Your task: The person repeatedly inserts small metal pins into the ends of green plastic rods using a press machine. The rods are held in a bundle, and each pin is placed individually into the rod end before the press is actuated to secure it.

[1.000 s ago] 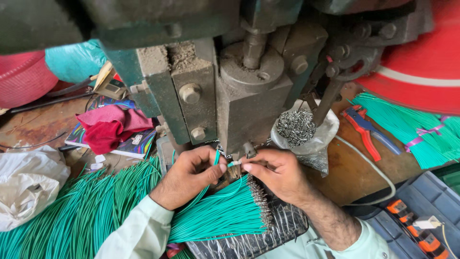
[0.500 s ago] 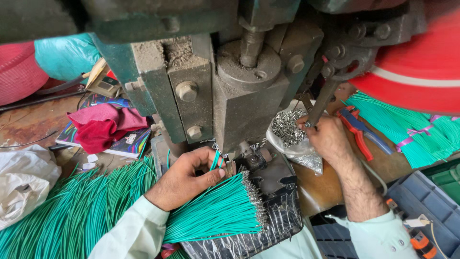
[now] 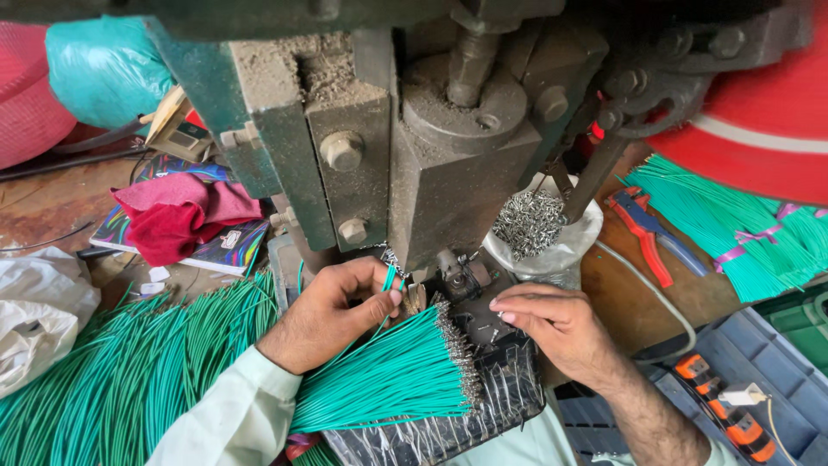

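- Cluttered workbench (image 3: 52,207) under a heavy grey press (image 3: 448,173), littered with wire and tools.
- Nearest: bundle of green wires (image 3: 388,380), long axis running left to right, metal-tipped ends pointing right and slightly up toward the press.
- Left hand (image 3: 332,311) pinched shut on a single green wire (image 3: 389,278), held nearly upright at the die.
- Right hand (image 3: 556,324) just right of the bundle, fingers drawn together; anything held, impossible to tell.
- Farther back: bag of metal terminals (image 3: 530,224), red pliers (image 3: 642,233).
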